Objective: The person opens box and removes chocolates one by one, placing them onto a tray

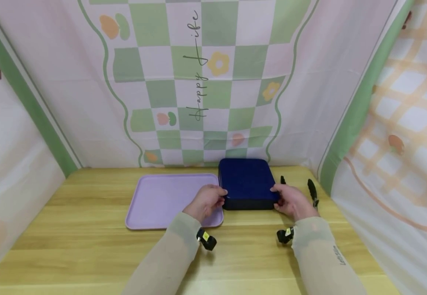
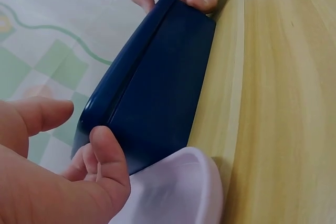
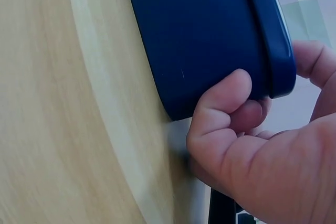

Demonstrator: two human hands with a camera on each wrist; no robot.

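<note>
A dark blue square box [image 1: 248, 178] with a rounded lid stands at the back of the table, its lid seam showing as a groove in the left wrist view. My left hand [image 1: 209, 199] holds the box's front left corner, thumb by the lid's top edge and fingers curled at the side. At the front right corner, my right hand [image 1: 290, 199] grips with its thumb over the lid and bent fingers against the side below, seen closer in the right wrist view. The lid [image 3: 273, 40] sits down on the box.
A pale purple tray [image 1: 161, 200] lies left of the box, its right rim against the box and partly under my left hand. Slim black objects [image 1: 312, 190] lie behind my right hand. Printed cloth [image 1: 220, 94] hangs along the table's back and sides.
</note>
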